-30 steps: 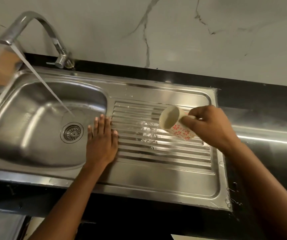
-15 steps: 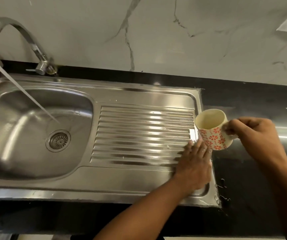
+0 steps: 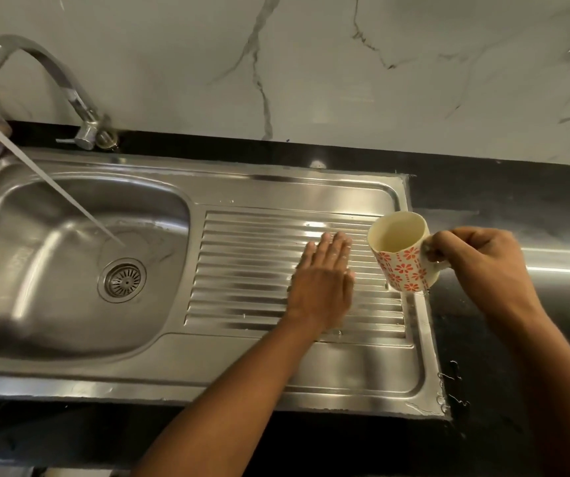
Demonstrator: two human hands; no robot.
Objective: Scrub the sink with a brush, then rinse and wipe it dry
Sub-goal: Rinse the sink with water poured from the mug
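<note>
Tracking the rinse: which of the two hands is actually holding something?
The right hand: its fingers curl round the handle of the floral mug. The left hand holds nothing and lies flat, fingers straight, on the ribbed drainboard.

One sink (image 3: 242, 187), one tap (image 3: 70, 91), one drain strainer (image 3: 122, 280), one mug (image 3: 402, 266), one bench (image 3: 517, 201), two hands: left hand (image 3: 321, 287), right hand (image 3: 476, 259).

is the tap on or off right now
On: a stream of water runs from the tap into the sink basin, landing near the drain.
</note>
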